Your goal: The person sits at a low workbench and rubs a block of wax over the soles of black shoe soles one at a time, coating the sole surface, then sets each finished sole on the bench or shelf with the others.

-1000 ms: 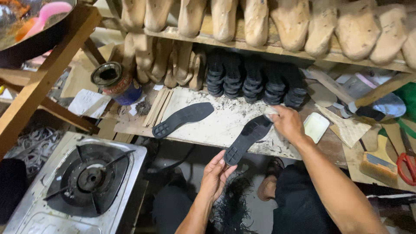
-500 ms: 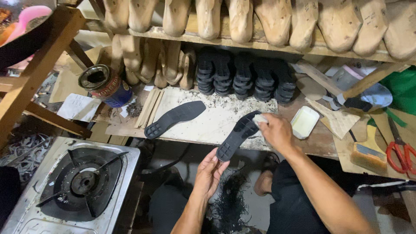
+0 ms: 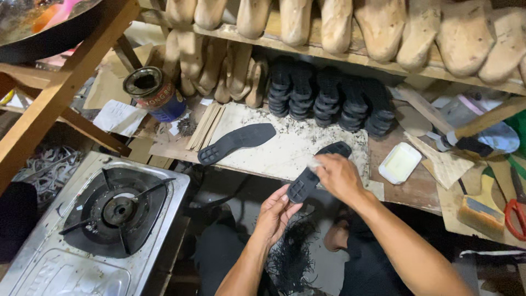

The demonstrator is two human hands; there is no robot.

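Note:
A black rubber shoe sole (image 3: 307, 181) is held between both hands over the front edge of a pale cutting board (image 3: 285, 148). My left hand (image 3: 276, 211) grips its heel end from below. My right hand (image 3: 339, 175) lies over its middle, holding something small and pale against it; I cannot tell what. The sole's toe end (image 3: 337, 148) rests on the board. A second black sole (image 3: 236, 142) lies flat on the board to the left. Black rubber shavings (image 3: 290, 257) pile below, between my knees.
A gas stove (image 3: 104, 219) stands at lower left. An open tin can (image 3: 153, 93) sits behind it. Stacks of black heels (image 3: 329, 98) and wooden shoe lasts (image 3: 383, 27) line the back. A white tray (image 3: 400, 163), a brush (image 3: 479, 205) and red scissors (image 3: 515, 211) lie right.
The view has tilted and shifted, so the bench sits higher and more to the right. My right hand has slid down the held sole toward its middle. The second sole has not moved.

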